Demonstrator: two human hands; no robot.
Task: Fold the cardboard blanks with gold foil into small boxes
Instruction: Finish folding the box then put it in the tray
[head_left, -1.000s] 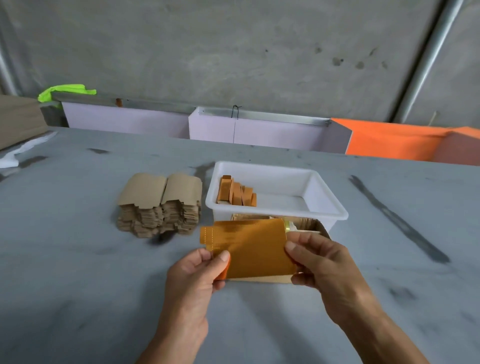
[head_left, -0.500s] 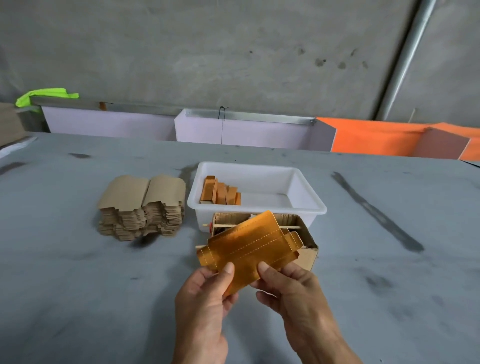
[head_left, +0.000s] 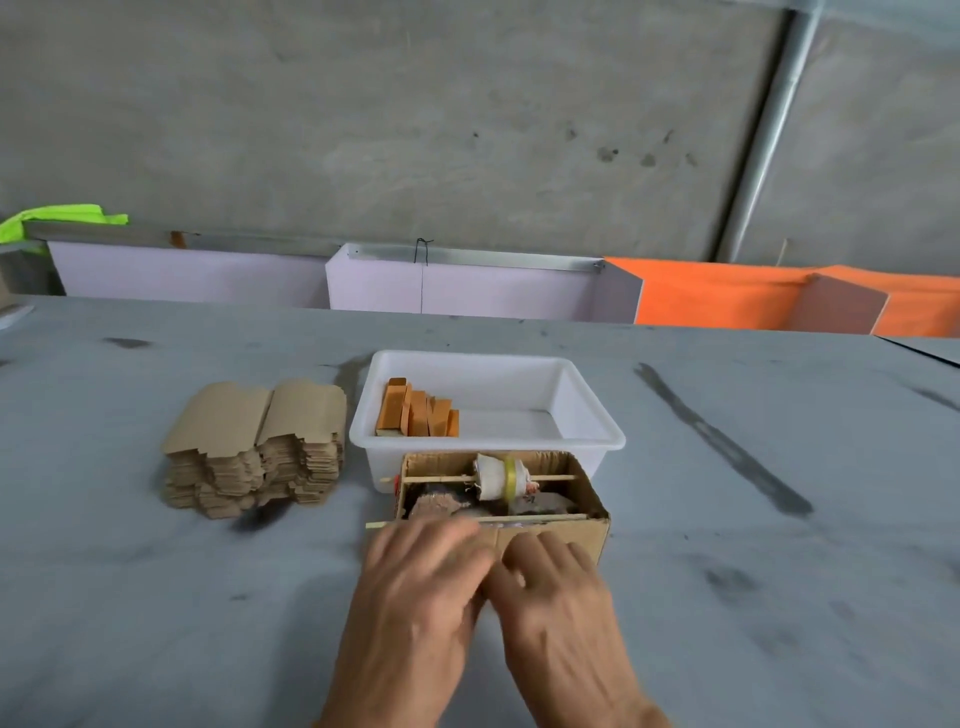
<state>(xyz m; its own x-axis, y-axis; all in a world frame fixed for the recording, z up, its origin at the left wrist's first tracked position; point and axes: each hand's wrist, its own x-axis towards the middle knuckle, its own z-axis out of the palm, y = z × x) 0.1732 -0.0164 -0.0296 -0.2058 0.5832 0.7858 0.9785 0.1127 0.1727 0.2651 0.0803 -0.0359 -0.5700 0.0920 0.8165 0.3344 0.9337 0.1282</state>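
Both hands lie palm-down side by side on the desk (head_left: 156, 597), left hand (head_left: 415, 587) and right hand (head_left: 556, 597), fingers flat and blurred, just before the cardboard box (head_left: 550, 535); whether they cover a blank is hidden.

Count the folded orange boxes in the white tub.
About 6, though overlap may hide some. The folded boxes stand leaning in a row in the white tub's rear left corner, the tallest at the left end.
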